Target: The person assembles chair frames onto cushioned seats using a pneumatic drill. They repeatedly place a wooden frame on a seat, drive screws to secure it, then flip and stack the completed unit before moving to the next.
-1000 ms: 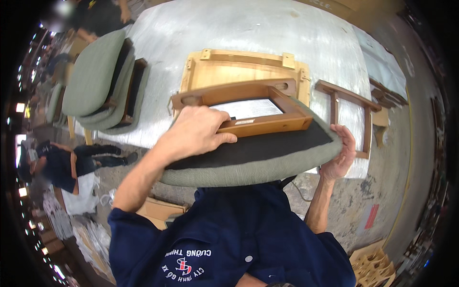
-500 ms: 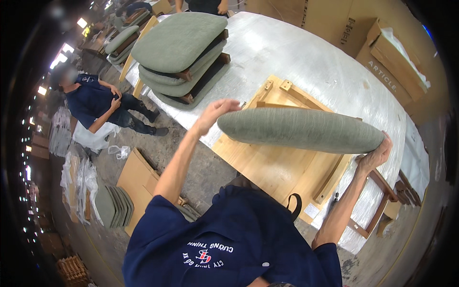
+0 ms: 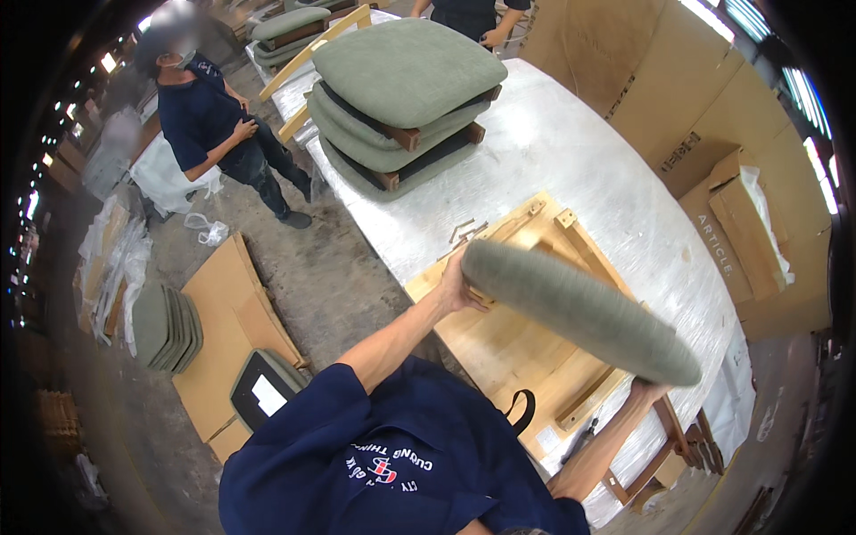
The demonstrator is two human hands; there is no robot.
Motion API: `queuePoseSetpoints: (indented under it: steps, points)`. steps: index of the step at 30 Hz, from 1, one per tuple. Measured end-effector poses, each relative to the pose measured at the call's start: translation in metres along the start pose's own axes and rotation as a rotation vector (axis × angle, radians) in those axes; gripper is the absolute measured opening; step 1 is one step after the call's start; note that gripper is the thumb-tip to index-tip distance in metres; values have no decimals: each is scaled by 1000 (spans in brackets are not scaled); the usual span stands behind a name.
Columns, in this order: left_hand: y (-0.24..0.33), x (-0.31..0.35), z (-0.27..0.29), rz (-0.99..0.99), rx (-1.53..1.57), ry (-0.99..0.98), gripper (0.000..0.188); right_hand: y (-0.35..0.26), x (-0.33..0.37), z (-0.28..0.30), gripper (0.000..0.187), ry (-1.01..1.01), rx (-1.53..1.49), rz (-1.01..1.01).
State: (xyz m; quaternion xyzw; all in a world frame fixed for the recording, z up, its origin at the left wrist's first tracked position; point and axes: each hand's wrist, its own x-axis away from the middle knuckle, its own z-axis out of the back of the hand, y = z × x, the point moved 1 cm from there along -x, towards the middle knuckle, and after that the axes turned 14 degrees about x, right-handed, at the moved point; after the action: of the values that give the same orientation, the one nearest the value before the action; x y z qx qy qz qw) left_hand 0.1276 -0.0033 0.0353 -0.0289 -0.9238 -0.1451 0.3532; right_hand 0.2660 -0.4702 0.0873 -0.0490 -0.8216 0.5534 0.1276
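Observation:
Held on edge above the table is a grey-green upholstered seat pad [image 3: 580,312], its left end farther from me than its right. My left hand [image 3: 458,283] is closed around the left end. At the near right end, my right hand [image 3: 648,390] grips from below, its fingers partly hidden by the pad. Beneath lies a light wooden board with raised rails [image 3: 495,349], partly covered by the pad. A few small brown pieces [image 3: 465,232] lie by its far left corner.
Stacked seat pads [image 3: 406,76] with brown wooden frames stand at the table's far left. A person [image 3: 209,120] stands left of the table. Brown wooden frames [image 3: 669,437] sit at the near right. Large cardboard [image 3: 758,107] rises behind the wrapped table [image 3: 588,134].
The pad has turned so its right end has come down and nearer to me. My left hand, earlier stretched by the left end, now grips it. The whole view has shifted.

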Motion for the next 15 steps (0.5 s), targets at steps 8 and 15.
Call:
queuePoseSetpoints:
  steps: [8,15]
  points:
    - [22,50,-17,-52,13,-183,83,13,88,54,70,314,118,-68]
    - [203,81,-111,-325,-292,-570,101,-43,97,-135,71,308,314,399]
